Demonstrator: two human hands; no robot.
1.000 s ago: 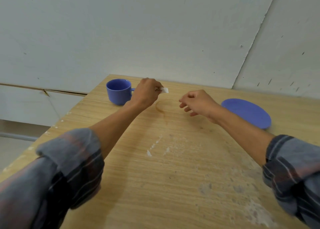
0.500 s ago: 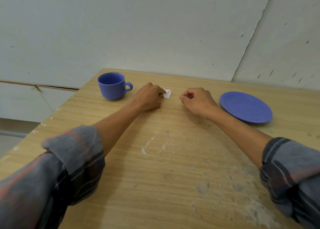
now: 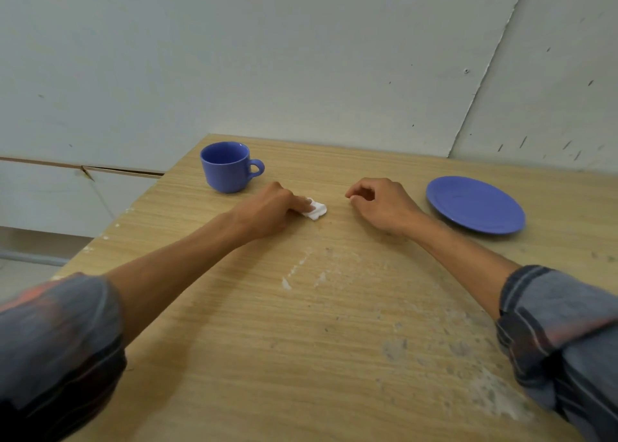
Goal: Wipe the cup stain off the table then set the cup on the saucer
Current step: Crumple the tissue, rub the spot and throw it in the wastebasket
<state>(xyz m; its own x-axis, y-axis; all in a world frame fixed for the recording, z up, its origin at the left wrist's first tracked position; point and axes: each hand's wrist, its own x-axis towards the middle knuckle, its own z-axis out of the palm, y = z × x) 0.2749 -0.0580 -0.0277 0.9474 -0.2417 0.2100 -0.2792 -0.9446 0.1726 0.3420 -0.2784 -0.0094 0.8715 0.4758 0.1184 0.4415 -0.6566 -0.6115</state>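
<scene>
A blue cup [image 3: 227,167] stands upright at the far left of the wooden table [image 3: 301,341], its handle pointing right. A blue saucer [image 3: 475,204] lies flat at the far right. My left hand [image 3: 267,210] presses a small white wad of tissue [image 3: 316,210] onto the tabletop between the cup and my right hand. My right hand [image 3: 381,204] rests on the table to the left of the saucer, fingers loosely curled and holding nothing. No brown ring shows on the wood around the tissue.
A pale wall stands right behind the table's far edge. The table's left edge runs diagonally just past the cup. White scuffs and worn patches [image 3: 301,271] mark the near middle and right of the tabletop.
My left hand came down from above the brown ring and now holds the tissue flat on the table. The ring seen a second ago no longer shows. The right hand has barely moved.
</scene>
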